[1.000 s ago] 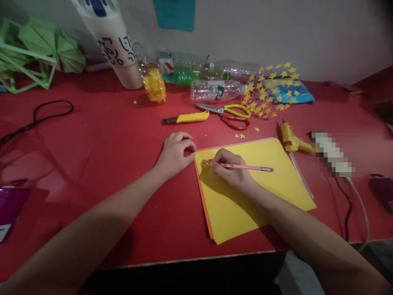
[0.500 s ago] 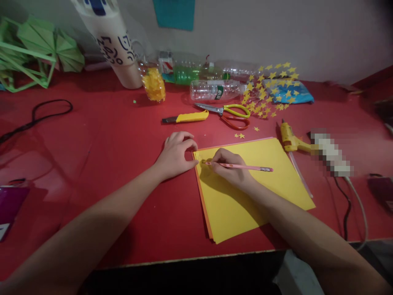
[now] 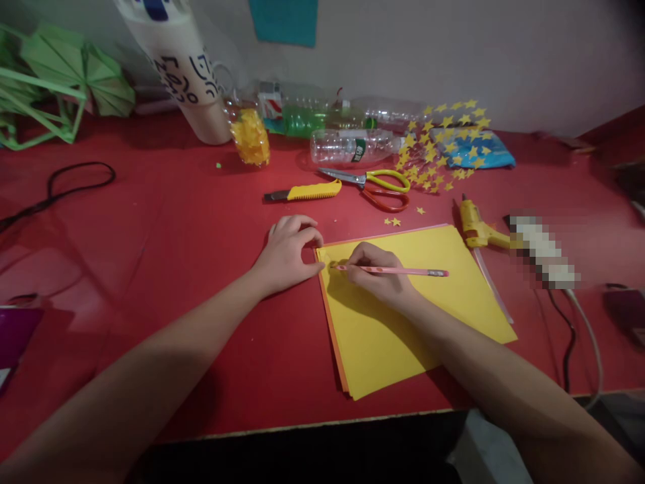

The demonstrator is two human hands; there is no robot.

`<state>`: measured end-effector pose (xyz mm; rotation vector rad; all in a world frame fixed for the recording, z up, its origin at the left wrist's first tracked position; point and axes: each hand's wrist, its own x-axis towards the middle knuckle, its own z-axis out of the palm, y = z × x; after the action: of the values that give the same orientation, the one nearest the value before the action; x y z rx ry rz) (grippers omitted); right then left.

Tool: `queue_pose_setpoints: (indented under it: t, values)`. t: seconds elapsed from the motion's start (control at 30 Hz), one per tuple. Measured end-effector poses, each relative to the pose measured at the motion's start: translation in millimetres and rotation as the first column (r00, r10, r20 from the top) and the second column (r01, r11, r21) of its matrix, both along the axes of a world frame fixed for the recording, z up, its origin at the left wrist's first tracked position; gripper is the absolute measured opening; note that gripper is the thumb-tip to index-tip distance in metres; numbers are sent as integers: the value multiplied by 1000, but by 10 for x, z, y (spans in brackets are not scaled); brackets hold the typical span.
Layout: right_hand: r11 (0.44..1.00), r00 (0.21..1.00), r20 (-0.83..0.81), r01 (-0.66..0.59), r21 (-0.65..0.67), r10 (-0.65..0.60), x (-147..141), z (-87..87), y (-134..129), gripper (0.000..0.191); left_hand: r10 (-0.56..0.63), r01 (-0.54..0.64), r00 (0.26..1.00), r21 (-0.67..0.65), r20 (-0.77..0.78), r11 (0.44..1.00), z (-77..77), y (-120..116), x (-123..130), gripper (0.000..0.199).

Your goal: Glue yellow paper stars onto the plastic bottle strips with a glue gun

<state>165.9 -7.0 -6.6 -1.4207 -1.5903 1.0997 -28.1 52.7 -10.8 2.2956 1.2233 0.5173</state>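
My right hand (image 3: 377, 272) grips a pink pencil (image 3: 418, 271), its tip down near the upper left corner of a yellow sheet of paper (image 3: 428, 316). Faint marks show at that corner, too small to make out. Orange paper (image 3: 334, 343) peeks out from beneath the sheet along its left side. Beside that same corner my left hand (image 3: 289, 254) rests on the red table, fingers apart and curved, holding nothing; its thumb touches the sheet's edge. Beyond the paper lie a few small yellow stars (image 3: 396, 222).
Behind my hands lie a yellow utility knife (image 3: 307, 192) and scissors (image 3: 388, 181). A yellow glue gun (image 3: 476, 228) sits right of the paper. Farther back are plastic bottles (image 3: 347, 146), a cup of yellow pieces (image 3: 250, 138), a tall white tumbler (image 3: 196, 81) and a star-covered piece (image 3: 428, 154).
The view has shifted very slightly. Both hands and the pencil keep practically the same place on the paper.
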Motion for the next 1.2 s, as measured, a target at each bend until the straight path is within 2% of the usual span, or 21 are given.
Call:
queue_pose_setpoints:
  t: [0.93, 1.2]
  values:
    - [1000, 1000, 24, -10, 3, 10, 23, -17, 2, 10, 7, -7, 1000, 5, 11, 1000, -11, -5, -4, 18]
    - [1000, 1000, 23, -16, -3, 16, 8, 31, 6, 10, 9, -9, 1000, -6, 17, 1000, -11, -4, 2, 19]
